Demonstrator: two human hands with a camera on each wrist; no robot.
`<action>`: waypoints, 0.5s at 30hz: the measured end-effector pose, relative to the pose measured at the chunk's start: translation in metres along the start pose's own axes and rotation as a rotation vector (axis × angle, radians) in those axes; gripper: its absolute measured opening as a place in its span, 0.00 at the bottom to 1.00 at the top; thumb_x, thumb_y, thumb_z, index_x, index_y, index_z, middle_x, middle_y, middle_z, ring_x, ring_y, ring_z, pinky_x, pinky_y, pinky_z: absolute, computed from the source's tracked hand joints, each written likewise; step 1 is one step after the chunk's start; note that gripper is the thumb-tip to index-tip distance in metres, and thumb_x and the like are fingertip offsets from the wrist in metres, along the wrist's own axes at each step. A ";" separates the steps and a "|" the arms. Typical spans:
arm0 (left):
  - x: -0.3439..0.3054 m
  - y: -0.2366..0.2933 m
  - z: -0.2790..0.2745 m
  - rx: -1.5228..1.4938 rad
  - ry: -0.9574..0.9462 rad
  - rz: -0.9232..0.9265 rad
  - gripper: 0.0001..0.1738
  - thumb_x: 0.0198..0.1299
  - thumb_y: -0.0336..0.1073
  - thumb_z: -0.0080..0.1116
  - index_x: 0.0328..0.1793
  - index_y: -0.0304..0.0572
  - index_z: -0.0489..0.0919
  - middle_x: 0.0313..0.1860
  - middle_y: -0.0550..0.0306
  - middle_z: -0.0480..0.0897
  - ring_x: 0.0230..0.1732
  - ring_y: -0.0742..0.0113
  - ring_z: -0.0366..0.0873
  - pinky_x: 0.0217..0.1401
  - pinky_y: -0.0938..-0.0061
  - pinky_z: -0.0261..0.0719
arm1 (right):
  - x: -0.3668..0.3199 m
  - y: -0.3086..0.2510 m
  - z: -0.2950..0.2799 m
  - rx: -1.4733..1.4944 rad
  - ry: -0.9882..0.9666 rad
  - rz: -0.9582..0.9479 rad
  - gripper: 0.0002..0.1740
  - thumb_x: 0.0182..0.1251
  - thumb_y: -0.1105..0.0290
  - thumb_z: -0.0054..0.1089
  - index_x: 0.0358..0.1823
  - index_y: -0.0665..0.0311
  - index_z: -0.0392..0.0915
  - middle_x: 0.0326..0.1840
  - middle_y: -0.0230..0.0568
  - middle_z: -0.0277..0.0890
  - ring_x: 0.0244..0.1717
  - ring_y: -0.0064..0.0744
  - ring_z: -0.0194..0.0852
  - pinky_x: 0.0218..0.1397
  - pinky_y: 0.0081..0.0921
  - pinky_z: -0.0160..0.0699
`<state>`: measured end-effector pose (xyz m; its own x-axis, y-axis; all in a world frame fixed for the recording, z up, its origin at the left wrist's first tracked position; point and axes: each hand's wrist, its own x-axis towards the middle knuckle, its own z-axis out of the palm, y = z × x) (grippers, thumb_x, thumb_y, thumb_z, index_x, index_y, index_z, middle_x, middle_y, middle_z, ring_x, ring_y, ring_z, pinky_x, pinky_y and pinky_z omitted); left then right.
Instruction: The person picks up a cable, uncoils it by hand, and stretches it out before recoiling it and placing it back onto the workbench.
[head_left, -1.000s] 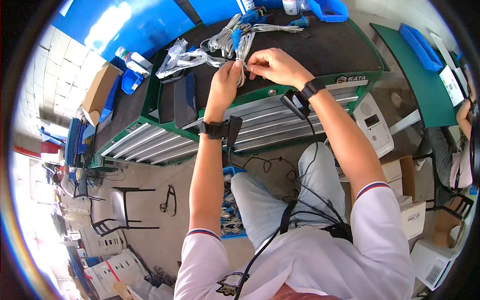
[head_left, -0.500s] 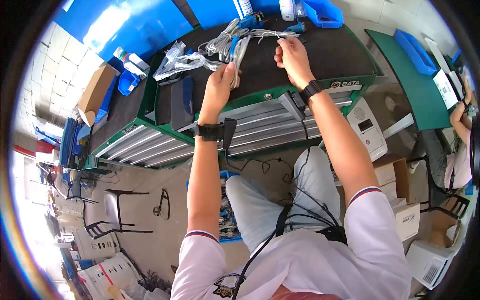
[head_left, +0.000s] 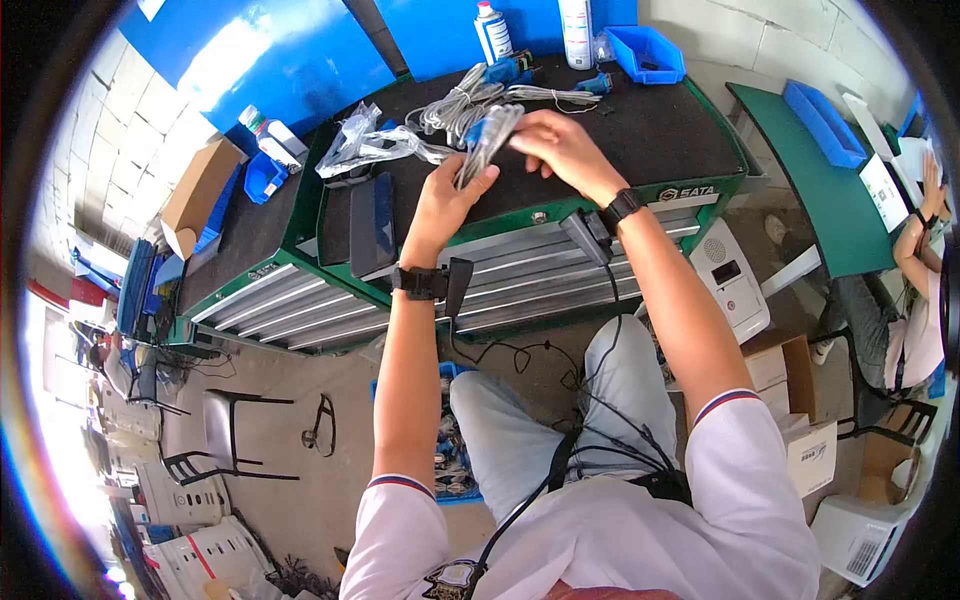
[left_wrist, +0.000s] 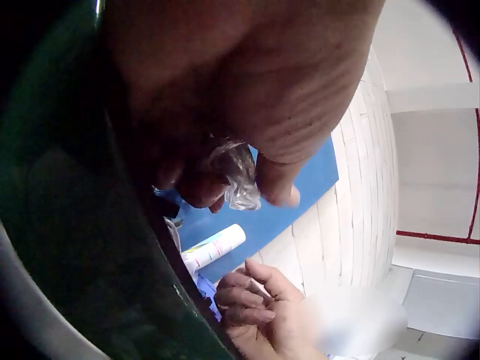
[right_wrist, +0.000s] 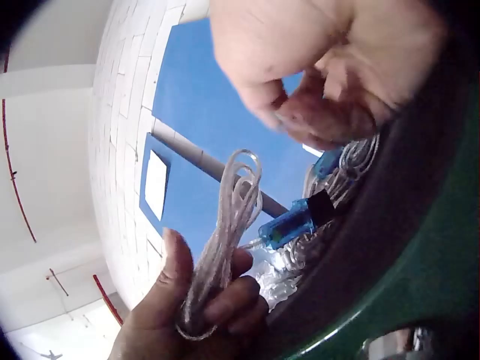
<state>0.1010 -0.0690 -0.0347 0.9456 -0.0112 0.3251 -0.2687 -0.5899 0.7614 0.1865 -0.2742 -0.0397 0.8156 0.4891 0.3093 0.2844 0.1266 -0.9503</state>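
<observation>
My left hand (head_left: pixel 440 208) grips a looped clear-sheathed grey cable (head_left: pixel 488 150) near the tool chest's front edge. In the right wrist view the coil (right_wrist: pixel 226 225) rises between the thumb and fingers of that hand (right_wrist: pixel 180 304), with a blue connector (right_wrist: pixel 289 225) beside it. My right hand (head_left: pixel 570 155) hovers just right of the coil's upper end, apart from it in the right wrist view; its fingers (right_wrist: pixel 330 116) are curled, thumb near the fingertips, with nothing plainly held. More bundled cables (head_left: pixel 458 108) lie behind the held one.
A plastic bag (head_left: pixel 360 145) and a dark flat case (head_left: pixel 372 225) are on the chest's left part. Spray cans (head_left: pixel 577 35) and a blue bin (head_left: pixel 645 55) stand at the back. Another cable (head_left: pixel 550 95) with a blue connector lies at right.
From beside the cable at the back right, my right hand has come left and down toward the held coil. The coil in my left hand now leans right, its upper end nearer the right hand.
</observation>
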 end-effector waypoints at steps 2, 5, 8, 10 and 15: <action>0.002 0.000 0.000 -0.136 -0.040 -0.001 0.19 0.72 0.46 0.52 0.46 0.36 0.83 0.26 0.66 0.75 0.28 0.80 0.64 0.31 0.79 0.61 | -0.002 -0.008 0.003 -0.067 -0.125 0.013 0.16 0.70 0.60 0.62 0.52 0.61 0.77 0.39 0.27 0.81 0.33 0.17 0.77 0.31 0.16 0.70; 0.002 0.002 -0.001 -0.288 -0.096 -0.034 0.19 0.72 0.43 0.50 0.44 0.35 0.84 0.27 0.64 0.78 0.29 0.78 0.69 0.33 0.78 0.65 | -0.003 -0.009 0.003 -0.052 -0.143 -0.003 0.15 0.69 0.61 0.64 0.50 0.59 0.76 0.40 0.26 0.81 0.33 0.16 0.76 0.31 0.15 0.68; -0.001 0.002 0.001 -0.396 -0.152 -0.046 0.20 0.72 0.44 0.48 0.47 0.35 0.85 0.30 0.62 0.81 0.31 0.77 0.73 0.36 0.78 0.70 | -0.004 -0.009 0.002 0.008 -0.098 -0.019 0.16 0.67 0.62 0.67 0.49 0.60 0.73 0.39 0.30 0.82 0.32 0.17 0.76 0.30 0.15 0.68; -0.002 0.002 0.001 -0.377 -0.222 -0.061 0.22 0.74 0.45 0.46 0.50 0.35 0.84 0.32 0.61 0.83 0.32 0.77 0.75 0.38 0.78 0.73 | -0.003 -0.009 0.000 0.027 -0.066 -0.020 0.20 0.65 0.63 0.70 0.50 0.62 0.69 0.38 0.33 0.83 0.30 0.18 0.76 0.28 0.16 0.68; 0.000 -0.005 0.005 -0.301 -0.185 -0.046 0.22 0.76 0.46 0.45 0.51 0.34 0.83 0.33 0.61 0.83 0.34 0.77 0.75 0.40 0.79 0.73 | -0.001 -0.006 0.000 0.037 -0.067 0.006 0.20 0.65 0.62 0.70 0.51 0.59 0.70 0.37 0.28 0.81 0.29 0.14 0.71 0.29 0.16 0.66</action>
<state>0.1037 -0.0705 -0.0415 0.9678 -0.1524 0.2005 -0.2410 -0.3291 0.9130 0.1840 -0.2758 -0.0348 0.7813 0.5463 0.3020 0.2599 0.1551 -0.9531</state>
